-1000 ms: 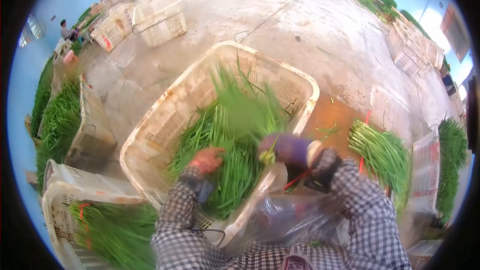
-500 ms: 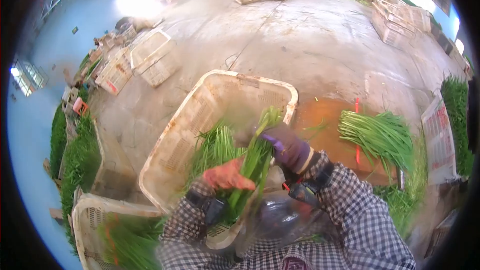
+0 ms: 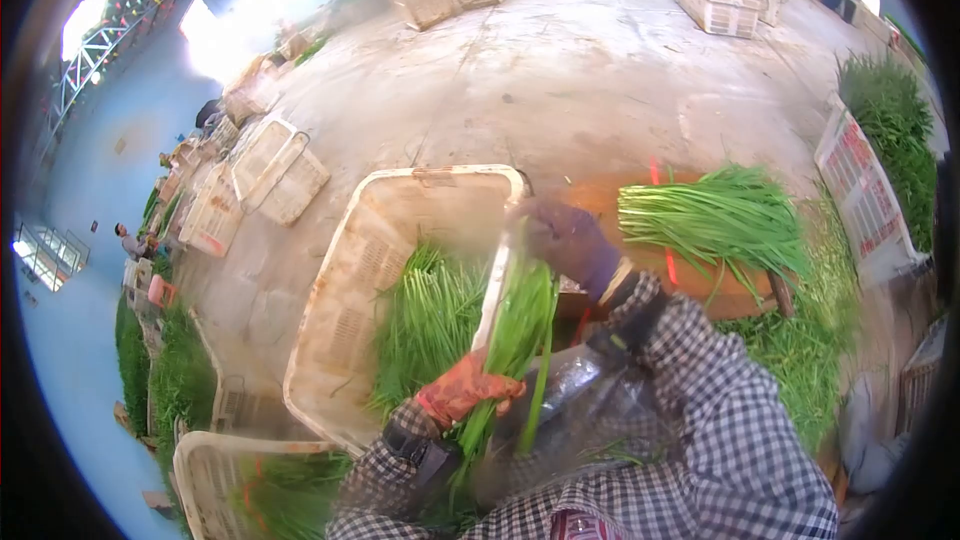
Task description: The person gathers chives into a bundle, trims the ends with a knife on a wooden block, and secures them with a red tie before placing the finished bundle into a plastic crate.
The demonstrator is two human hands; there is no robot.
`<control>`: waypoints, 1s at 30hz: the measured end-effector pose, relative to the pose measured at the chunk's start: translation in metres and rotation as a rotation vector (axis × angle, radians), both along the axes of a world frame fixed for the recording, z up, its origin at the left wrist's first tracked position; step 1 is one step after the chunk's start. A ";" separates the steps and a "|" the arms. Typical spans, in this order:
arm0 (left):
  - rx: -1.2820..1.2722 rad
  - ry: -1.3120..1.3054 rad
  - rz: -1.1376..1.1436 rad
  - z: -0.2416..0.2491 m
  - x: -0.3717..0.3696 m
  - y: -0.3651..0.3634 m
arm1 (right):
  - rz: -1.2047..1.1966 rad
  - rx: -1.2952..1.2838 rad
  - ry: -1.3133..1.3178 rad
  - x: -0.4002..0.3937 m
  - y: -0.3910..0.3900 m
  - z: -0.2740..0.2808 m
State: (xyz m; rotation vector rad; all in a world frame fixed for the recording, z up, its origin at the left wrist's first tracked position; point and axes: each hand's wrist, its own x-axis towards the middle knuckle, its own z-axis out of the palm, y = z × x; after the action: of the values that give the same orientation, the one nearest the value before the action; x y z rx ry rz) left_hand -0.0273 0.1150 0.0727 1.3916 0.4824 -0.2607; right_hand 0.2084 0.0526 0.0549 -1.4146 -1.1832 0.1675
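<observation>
Our left hand (image 3: 470, 390) is closed around the stalk bunch (image 3: 518, 315); our right hand (image 3: 570, 245) is at its upper end, blurred, and we cannot tell whether it is gripping. The bunch's long axis runs from 1 to 7 o'clock, over the right rim of the crate (image 3: 330, 320); the crate's left interior gives open room. At 2 o'clock, a second bundle (image 3: 700, 210) lies across a red strap (image 3: 671, 265) on the brown board (image 3: 590, 195); concrete floor (image 3: 600, 70) extends at 12 o'clock.

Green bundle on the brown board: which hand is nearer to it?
Right. The right hand is by the crate's edge, left of the bundle in view; the left hand is farther left and lower, around some stalks.
</observation>
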 end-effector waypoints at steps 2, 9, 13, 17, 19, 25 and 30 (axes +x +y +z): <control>0.098 0.037 -0.064 0.016 0.004 -0.019 | -0.110 -0.004 -0.202 0.033 -0.023 -0.012; 0.020 0.021 -0.099 0.010 0.024 -0.054 | 0.040 -0.453 0.580 0.085 -0.215 0.004; 0.042 -0.177 -0.204 -0.009 0.058 -0.096 | 0.076 -0.285 0.881 -0.030 -0.238 0.013; 0.005 -0.150 -0.305 -0.022 0.072 -0.131 | 0.043 -0.601 0.964 -0.045 -0.252 -0.009; 0.032 -0.087 -0.333 -0.021 0.070 -0.138 | 0.031 -0.423 1.134 -0.039 -0.272 -0.023; -0.010 0.012 -0.325 -0.013 0.062 -0.144 | 0.322 0.052 1.424 0.024 -0.365 -0.088; -0.001 0.012 -0.312 -0.036 0.059 -0.151 | -0.196 -1.604 -0.163 0.054 -0.438 -0.119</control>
State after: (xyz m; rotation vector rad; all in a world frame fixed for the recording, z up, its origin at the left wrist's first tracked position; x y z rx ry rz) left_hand 0.0315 -0.0357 0.0363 1.4631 0.2727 -0.5220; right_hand 0.2628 -0.3856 -0.0642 -2.9338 -0.9433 1.0376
